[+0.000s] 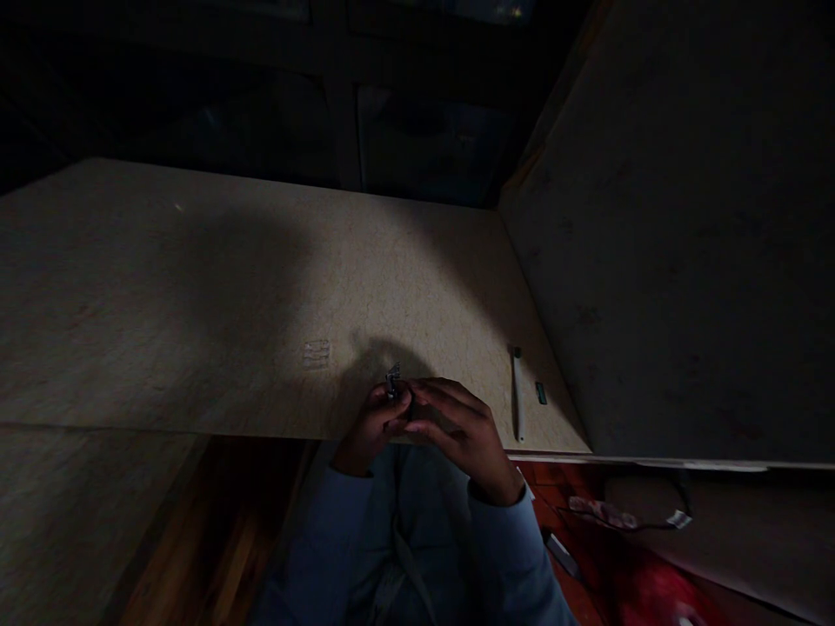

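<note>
Just over the table's near edge my left hand point(371, 428) is closed, thumb against fingers, round a small shiny grey piece point(392, 379). The piece sticks up past the fingertips; its kind is too small and dim to make out. Close against it on the right is my right hand point(460, 426), its fingers bent together and their tips meeting the left thumb. Whatever lies between the right fingertips is hidden in shadow. Left of the hands, a clear ribbed plastic piece point(317, 355) lies flat on the table.
To the right on the pale table point(417, 261) lie a slim white stick with a dark tip point(518, 400) and a small dark green item point(541, 393). A wall point(684, 261) borders the table's right side. A cable point(652, 525) and red cloth point(665, 578) are below. Light is dim.
</note>
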`<state>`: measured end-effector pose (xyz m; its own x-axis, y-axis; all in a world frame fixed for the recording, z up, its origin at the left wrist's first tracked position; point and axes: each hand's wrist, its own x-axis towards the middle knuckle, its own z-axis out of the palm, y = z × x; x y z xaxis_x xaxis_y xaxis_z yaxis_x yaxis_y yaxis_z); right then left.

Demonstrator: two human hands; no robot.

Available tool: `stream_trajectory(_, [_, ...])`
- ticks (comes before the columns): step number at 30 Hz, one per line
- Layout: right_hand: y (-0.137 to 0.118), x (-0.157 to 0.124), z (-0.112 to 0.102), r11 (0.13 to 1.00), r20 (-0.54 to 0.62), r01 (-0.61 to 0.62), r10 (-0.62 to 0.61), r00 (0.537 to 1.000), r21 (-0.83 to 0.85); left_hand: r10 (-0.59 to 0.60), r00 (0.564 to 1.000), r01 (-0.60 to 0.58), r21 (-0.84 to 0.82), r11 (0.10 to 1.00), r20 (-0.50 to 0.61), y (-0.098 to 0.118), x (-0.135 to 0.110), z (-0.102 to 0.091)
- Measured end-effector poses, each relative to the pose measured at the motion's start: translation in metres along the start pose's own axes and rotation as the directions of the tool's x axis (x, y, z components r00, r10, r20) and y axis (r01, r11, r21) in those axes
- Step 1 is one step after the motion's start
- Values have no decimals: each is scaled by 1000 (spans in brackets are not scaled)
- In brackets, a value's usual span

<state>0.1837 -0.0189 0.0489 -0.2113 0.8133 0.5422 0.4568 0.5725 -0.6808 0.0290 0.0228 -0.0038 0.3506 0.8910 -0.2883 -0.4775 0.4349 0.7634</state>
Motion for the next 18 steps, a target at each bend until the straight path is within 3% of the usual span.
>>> stream_trajectory(7, [-2,2,-1,999,-62,40,-42,997,-30,-6,997,6,6,1000,76,-3,1,0])
stream_trajectory(13, [-3,-2,-4,974,-149,-194,210,966,113,-10,952,19,-27,999,305,-1,1,-2])
stream_trajectory(18, [-1,-4,-2,922,-142,-301,341,929,244,-111,939,101,47,994,325,-3,2,-3])
